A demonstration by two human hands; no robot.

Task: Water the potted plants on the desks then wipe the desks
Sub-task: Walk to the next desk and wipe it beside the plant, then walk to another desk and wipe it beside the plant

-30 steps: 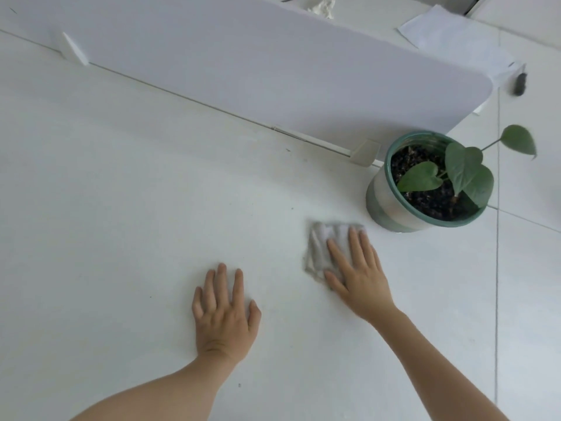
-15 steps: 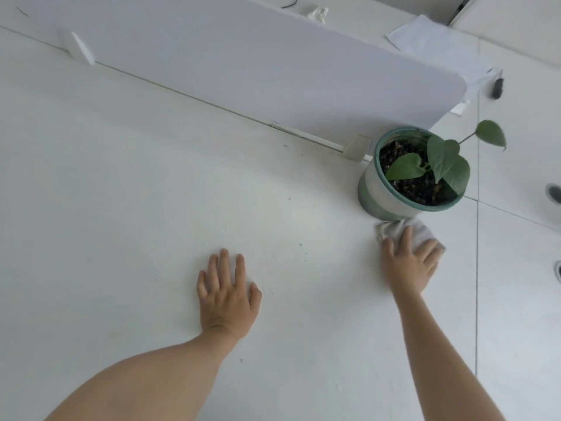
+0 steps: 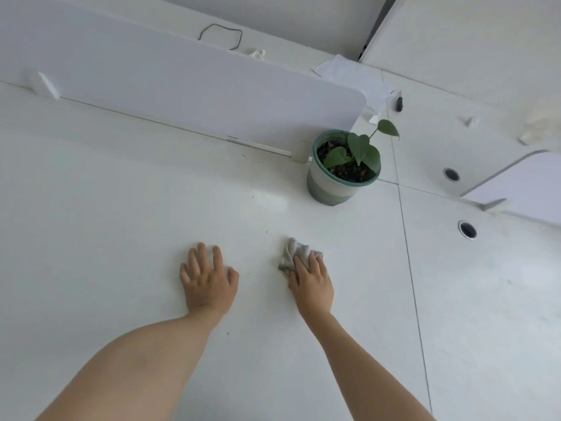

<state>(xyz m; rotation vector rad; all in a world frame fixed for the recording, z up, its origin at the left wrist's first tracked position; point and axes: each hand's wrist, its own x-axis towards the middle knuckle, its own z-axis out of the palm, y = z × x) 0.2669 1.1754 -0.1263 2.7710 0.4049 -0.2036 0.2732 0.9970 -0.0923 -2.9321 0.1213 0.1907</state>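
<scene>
Both hands lie on the white desk (image 3: 106, 238). Left hand (image 3: 208, 279): palm down, fingers straight and slightly spread, flat on the surface and holding nothing. Right hand (image 3: 311, 282): palm down with straight fingers pressing a crumpled grey cloth (image 3: 291, 253) against the desk; the cloth shows beyond the fingertips and beside the thumb. Potted plant (image 3: 343, 168): green-rimmed pot with dark soil and broad green leaves, upright at the far right of the desk, beside the end of the white divider panel (image 3: 182, 86) and well apart from the cloth. Two round cable grommets (image 3: 467, 230) sit in the adjoining desk to the right; papers (image 3: 352, 74) and a thin black cord (image 3: 221, 34) lie beyond the divider.
</scene>
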